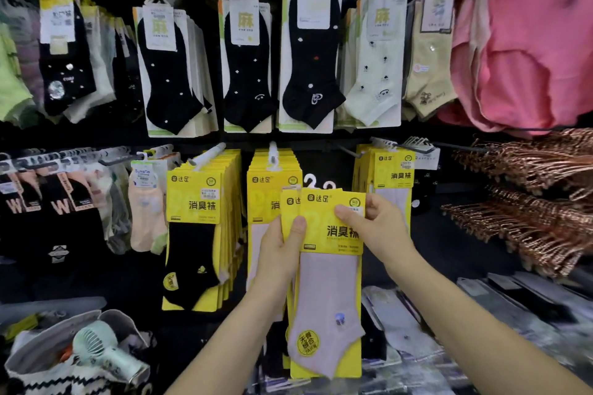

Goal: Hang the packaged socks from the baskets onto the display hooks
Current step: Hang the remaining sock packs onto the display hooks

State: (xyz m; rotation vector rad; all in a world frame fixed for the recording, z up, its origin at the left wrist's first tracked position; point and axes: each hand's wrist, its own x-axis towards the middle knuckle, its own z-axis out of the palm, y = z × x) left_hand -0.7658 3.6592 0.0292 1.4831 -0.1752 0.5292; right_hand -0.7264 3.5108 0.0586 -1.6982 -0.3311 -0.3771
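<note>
I hold two or three yellow-carded packs of pale pink socks [327, 282] in front of the lower display row. My left hand [282, 244] grips their left edge, thumb on the front card. My right hand [372, 218] pinches the top right of the front pack. Their white hanger hooks [319, 183] stick up free, level with no peg. Just behind them hangs a stack of the same yellow packs on a white display hook [272, 154]. Another yellow stack with black socks [195, 228] hangs to the left, and one more yellow stack [390, 176] to the right.
Black and pale ankle socks [247, 67] fill the upper row. Pink garments [529, 42] hang at the top right, above piles of copper-coloured hangers [529, 202]. A bag holding a green hand fan [96, 349] sits at the bottom left. Flat wrapped packs [465, 314] lie at the lower right.
</note>
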